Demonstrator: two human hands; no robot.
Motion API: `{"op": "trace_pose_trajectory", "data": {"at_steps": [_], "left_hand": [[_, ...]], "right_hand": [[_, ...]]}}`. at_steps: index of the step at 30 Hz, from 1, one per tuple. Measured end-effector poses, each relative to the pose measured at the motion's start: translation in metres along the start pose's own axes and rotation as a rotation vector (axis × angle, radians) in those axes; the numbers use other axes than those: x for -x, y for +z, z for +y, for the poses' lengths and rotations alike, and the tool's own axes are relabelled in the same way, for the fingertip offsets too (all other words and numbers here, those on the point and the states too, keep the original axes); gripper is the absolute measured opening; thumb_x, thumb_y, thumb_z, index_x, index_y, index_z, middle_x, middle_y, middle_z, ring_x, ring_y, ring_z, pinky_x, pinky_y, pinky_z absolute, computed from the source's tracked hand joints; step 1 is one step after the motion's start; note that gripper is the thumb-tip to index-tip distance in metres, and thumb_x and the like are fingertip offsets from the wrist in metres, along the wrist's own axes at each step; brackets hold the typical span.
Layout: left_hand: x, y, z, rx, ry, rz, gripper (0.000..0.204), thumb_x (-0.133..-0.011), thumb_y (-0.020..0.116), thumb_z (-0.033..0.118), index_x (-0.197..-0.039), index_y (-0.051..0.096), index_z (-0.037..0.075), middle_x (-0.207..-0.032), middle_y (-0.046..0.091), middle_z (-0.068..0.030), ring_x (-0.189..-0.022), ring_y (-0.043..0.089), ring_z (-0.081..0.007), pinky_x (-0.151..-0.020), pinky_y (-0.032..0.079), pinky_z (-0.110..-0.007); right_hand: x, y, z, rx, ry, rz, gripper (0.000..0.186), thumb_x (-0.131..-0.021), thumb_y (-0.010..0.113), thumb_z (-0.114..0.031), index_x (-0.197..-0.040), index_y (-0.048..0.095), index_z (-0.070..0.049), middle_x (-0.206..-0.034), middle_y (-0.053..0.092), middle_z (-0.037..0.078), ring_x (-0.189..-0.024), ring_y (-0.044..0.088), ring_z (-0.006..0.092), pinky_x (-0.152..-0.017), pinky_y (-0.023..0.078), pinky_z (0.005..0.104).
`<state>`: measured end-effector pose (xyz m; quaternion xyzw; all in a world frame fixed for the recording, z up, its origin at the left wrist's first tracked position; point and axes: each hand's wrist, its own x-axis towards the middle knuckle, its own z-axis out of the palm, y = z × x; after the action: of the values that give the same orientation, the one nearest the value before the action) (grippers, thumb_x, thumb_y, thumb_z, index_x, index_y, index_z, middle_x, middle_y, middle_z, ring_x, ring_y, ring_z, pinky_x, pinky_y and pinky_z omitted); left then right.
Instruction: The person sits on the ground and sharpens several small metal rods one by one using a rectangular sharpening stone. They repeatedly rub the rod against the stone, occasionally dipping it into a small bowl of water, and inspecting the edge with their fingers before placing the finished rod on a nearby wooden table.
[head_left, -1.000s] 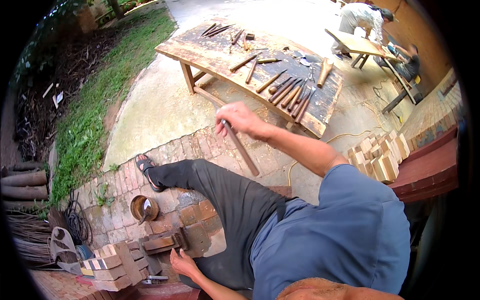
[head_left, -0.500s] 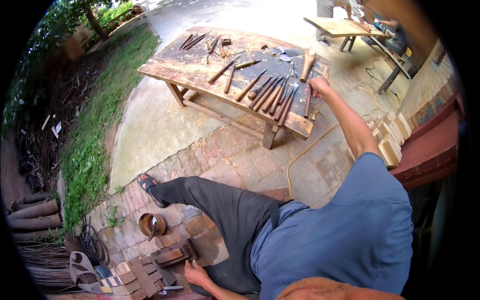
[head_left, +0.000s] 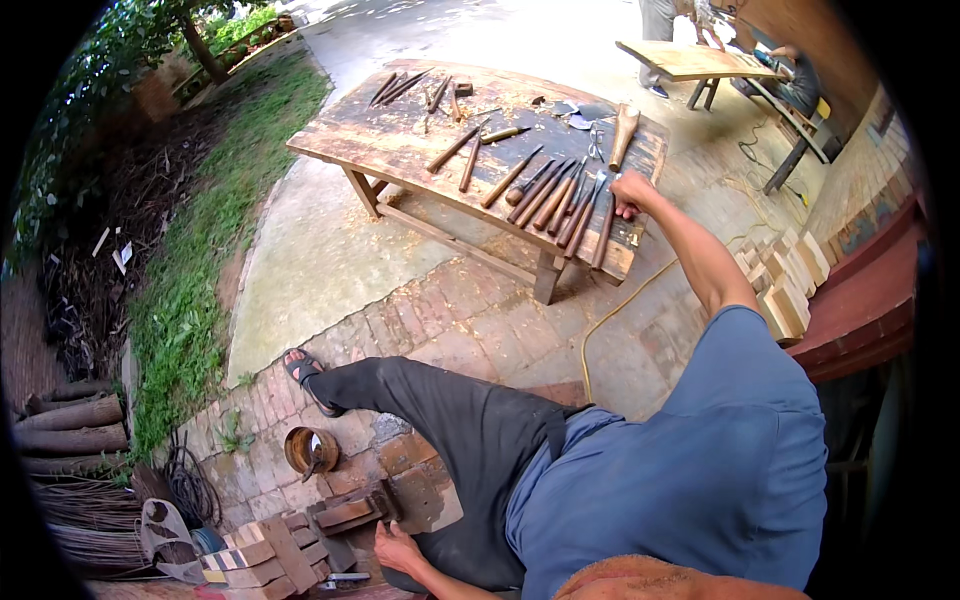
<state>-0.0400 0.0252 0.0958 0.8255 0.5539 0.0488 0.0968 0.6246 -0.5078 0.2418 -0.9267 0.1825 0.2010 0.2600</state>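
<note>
My right hand [head_left: 630, 192] is stretched out to the near right edge of a worn wooden workbench [head_left: 400, 140]. Its fingers are curled on the upper end of a long wooden-handled chisel [head_left: 604, 235], the rightmost in a row of several chisels [head_left: 548, 195] lying side by side. My left hand [head_left: 395, 550] is low beside my hip, fingers spread, resting on the brick paving next to a dark wooden block [head_left: 345, 512]. I sit on the ground with one leg stretched toward the bench.
A mallet [head_left: 624, 130] and more tools lie on the bench top. A round wooden bowl [head_left: 310, 448], stacked wood blocks [head_left: 255, 560] and logs [head_left: 70, 425] lie at the lower left. A yellow cable [head_left: 610, 315] crosses the bricks. Pale blocks [head_left: 785, 285] are stacked at the right. Another person stands at a far table [head_left: 690, 60].
My right hand carried a long chisel from in front of me out to the bench and has lowered onto its near edge. The view tilted upward. My left hand stayed low.
</note>
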Motion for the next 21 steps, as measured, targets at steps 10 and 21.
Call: {"op": "trace_pose_trajectory", "data": {"at_steps": [10, 21], "left_hand": [[-0.001, 0.003, 0.003, -0.011, 0.025, -0.025, 0.037, -0.087, 0.081, 0.023, -0.120, 0.079, 0.008, -0.105, 0.077, -0.0222, -0.092, 0.074, -0.0416, -0.082, 0.055, -0.050], [0.000, 0.001, 0.002, 0.057, -0.002, 0.013, 0.035, -0.089, 0.079, 0.025, -0.118, 0.079, 0.007, -0.108, 0.078, -0.0189, -0.095, 0.074, -0.0388, -0.084, 0.056, -0.048]], "right_hand": [[-0.022, 0.010, 0.026, -0.193, -0.139, 0.082, 0.042, -0.097, 0.058, -0.030, -0.072, 0.074, -0.001, -0.064, 0.072, 0.011, -0.043, 0.064, 0.0221, -0.039, 0.044, 0.0381], [0.021, 0.032, -0.123, 0.124, -0.387, 0.497, 0.033, -0.089, 0.064, -0.039, -0.077, 0.080, -0.012, -0.083, 0.077, 0.015, -0.088, 0.076, 0.0338, -0.084, 0.058, 0.0487]]}}
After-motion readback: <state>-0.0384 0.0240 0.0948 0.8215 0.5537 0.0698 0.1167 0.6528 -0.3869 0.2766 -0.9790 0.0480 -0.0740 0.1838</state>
